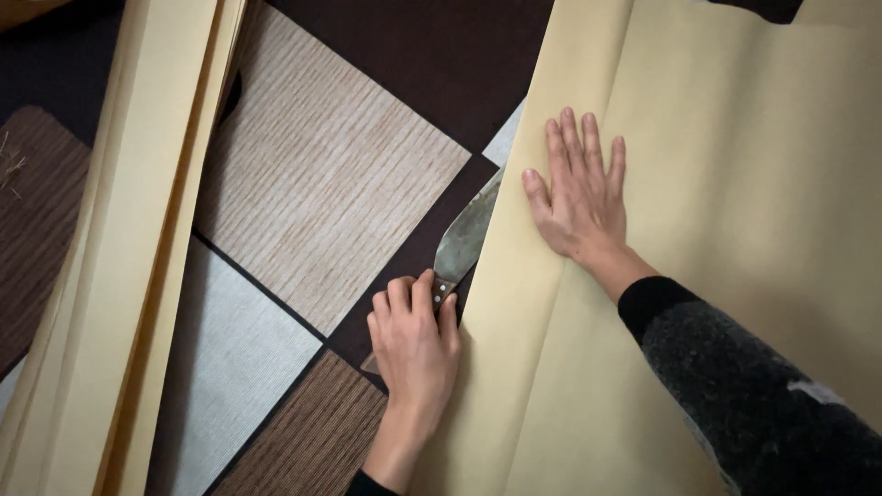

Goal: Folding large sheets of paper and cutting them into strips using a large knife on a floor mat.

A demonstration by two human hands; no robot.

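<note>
Patchwork woven floor (322,174) — hands (415,340) grip blade (467,234).

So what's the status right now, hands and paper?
Left hand gripping knife, blade tucked under the paper edge. Right hand flat on paper, fingers spread. More sheets stacked at left, apart.

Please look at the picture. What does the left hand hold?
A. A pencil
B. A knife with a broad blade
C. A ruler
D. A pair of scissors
B. The left hand closes its fingers around the handle of a knife whose broad, worn blade runs under the edge of the yellow paper, while the right hand lies flat on that paper.
</note>
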